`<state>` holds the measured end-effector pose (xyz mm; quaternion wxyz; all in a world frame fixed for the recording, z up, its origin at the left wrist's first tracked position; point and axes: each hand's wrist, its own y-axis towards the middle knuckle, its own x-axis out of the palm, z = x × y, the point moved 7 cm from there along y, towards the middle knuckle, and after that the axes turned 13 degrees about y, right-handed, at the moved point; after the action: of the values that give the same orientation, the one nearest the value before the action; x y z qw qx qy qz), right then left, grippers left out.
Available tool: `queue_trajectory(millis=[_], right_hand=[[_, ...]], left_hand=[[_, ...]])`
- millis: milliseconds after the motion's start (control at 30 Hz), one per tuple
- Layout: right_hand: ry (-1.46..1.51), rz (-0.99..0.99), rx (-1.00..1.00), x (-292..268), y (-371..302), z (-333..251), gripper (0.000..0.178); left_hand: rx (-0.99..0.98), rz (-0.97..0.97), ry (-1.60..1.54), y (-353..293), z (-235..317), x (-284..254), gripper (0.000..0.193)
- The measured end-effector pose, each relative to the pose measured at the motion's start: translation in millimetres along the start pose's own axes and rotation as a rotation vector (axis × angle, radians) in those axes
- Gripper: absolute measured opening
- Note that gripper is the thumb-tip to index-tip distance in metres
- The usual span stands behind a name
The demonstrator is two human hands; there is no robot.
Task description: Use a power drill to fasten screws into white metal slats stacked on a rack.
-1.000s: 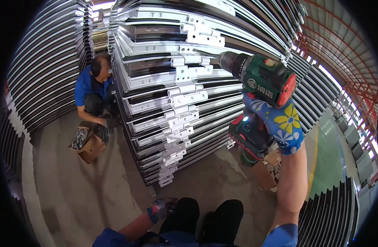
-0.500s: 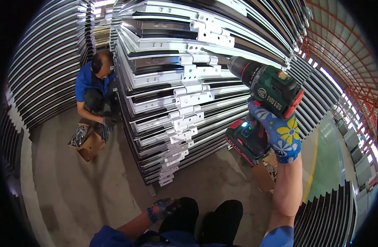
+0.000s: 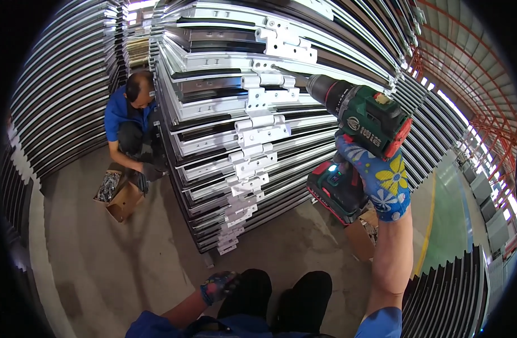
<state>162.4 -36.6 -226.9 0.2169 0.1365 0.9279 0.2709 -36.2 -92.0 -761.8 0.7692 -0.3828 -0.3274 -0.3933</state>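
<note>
My right hand [image 3: 376,179], in a blue flowered glove, grips a green and black cordless drill [image 3: 374,119] by its handle. The drill's long thin bit points left and meets a white hinge [image 3: 264,66] on the stack of metal frames [image 3: 213,107]. A lit battery pack [image 3: 337,188] shows at the handle's base. More white hinges [image 3: 263,134] run down the stack's corner. Low by my left knee, my left hand [image 3: 220,286], gloved too, is closed with its fingers curled; whatever may be inside is hidden.
A co-worker [image 3: 131,112] in blue crouches at the left, gloved hands by an open cardboard box [image 3: 123,203] of metal parts. Another box [image 3: 361,241] sits on the floor below the drill. Frame stacks stand at the left [image 3: 72,84] and lower right [image 3: 444,298].
The drill and my right hand have shifted slightly left with the view, the bit still at the hinge. The co-worker's hand has moved a little. My left hand stays by the knee.
</note>
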Motion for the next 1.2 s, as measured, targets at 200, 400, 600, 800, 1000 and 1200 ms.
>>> queue_trajectory(millis=[200, 400, 600, 800, 1000, 1200], right_hand=[[0.052, -0.049, -0.021, 0, 1, 5, 0.018], [0.095, -0.054, 0.014, 3, 1, 5, 0.018], [-0.104, -0.090, -0.220, 3, -1, -6, 0.020], [-0.556, -0.132, -0.598, 0, -9, -10, 0.025], [-0.261, -0.109, -0.497, 1, 6, -25, 0.029], [-0.337, 0.052, -0.438, -6, -41, 22, 0.030]], left_hand=[[0.079, 0.365, 0.333, -17, 10, -8, 0.029], [0.066, 0.356, 0.354, -24, 16, 4, 0.030], [0.030, 0.417, 0.305, -20, 14, -1, 0.027], [0.062, 0.371, 0.306, -18, 18, 19, 0.026], [0.114, 0.441, 0.281, -25, 20, 20, 0.020], [0.213, 0.454, 0.370, -25, 40, 48, 0.021]])
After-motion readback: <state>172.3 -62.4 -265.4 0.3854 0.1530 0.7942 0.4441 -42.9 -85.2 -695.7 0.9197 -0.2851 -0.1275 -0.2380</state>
